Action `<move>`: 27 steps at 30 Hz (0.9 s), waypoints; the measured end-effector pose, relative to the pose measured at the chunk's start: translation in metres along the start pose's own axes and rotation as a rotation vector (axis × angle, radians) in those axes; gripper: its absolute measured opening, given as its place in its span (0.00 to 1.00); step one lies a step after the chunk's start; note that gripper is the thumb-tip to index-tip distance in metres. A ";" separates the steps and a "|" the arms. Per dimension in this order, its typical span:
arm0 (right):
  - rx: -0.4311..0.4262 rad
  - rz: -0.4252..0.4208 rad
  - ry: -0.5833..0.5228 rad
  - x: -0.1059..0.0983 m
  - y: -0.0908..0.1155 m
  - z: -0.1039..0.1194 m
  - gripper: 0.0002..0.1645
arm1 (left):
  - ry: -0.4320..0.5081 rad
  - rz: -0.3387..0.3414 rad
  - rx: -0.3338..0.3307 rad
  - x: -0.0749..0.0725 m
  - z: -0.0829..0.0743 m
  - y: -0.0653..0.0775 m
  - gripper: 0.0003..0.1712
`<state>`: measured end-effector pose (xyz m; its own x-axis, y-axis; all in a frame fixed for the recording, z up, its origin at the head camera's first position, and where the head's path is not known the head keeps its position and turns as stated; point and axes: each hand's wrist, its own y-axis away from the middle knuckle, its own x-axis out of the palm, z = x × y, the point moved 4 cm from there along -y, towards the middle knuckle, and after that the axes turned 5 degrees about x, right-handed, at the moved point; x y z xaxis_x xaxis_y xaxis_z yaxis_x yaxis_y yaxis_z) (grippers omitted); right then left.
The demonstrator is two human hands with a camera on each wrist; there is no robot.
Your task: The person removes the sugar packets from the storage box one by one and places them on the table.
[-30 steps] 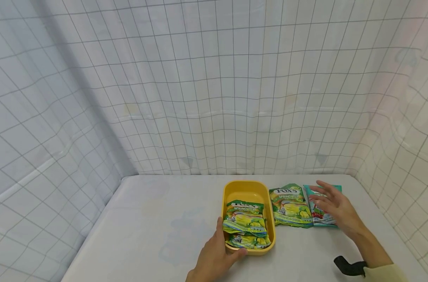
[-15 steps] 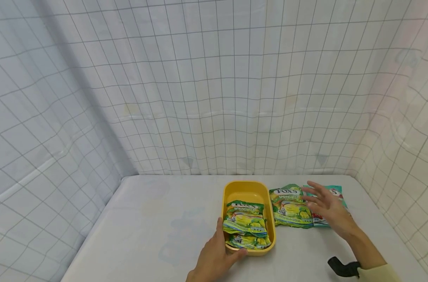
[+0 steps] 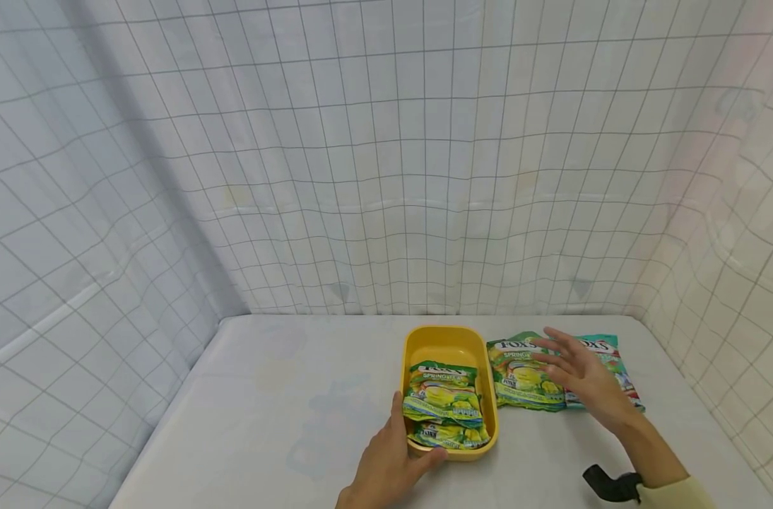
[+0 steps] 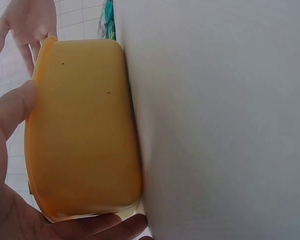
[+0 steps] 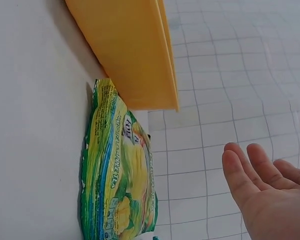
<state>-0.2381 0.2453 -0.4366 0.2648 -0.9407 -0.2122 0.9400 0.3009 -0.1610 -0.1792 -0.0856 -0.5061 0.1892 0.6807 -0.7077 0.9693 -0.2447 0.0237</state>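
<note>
My left hand [image 3: 385,456] grips the near left corner of a yellow plastic tub [image 3: 446,345], thumb at the near rim and fingers along the left side. In the tub lie green Fox's candy packets [image 3: 442,397], one overlapping another; whether more lie underneath is hidden. Beside the tub's right wall a similar green candy packet [image 3: 520,387] lies flat, also large in the right wrist view. A teal candy packet [image 3: 620,378] adjoins it, partly covered by my right hand [image 3: 583,380]. That hand hovers with fingers loosely extended and nothing in them.
A white table [image 3: 285,410] bears everything. White grid-patterned curtains [image 3: 386,177] enclose its back and both sides. My right wrist wears a black strap [image 3: 612,484] with a part sticking out leftward.
My right hand has drifted left, from above the teal packet toward the green one, uncovering more of the teal packet. My left hand, the tub and the packets have stayed put.
</note>
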 end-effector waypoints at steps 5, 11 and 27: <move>0.006 0.001 0.005 0.005 -0.001 0.003 0.40 | 0.001 0.000 -0.003 0.001 0.000 -0.001 0.75; -0.026 0.031 -0.035 0.012 -0.004 0.006 0.40 | 0.009 -0.004 -0.005 0.001 0.001 -0.002 0.75; -0.043 0.099 -0.085 0.031 -0.010 0.014 0.40 | 0.004 -0.010 0.042 0.000 0.000 0.001 0.73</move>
<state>-0.2362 0.2112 -0.4279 0.3752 -0.9152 -0.1472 0.8985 0.3981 -0.1851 -0.1785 -0.0857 -0.5055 0.1802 0.6857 -0.7052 0.9638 -0.2663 -0.0128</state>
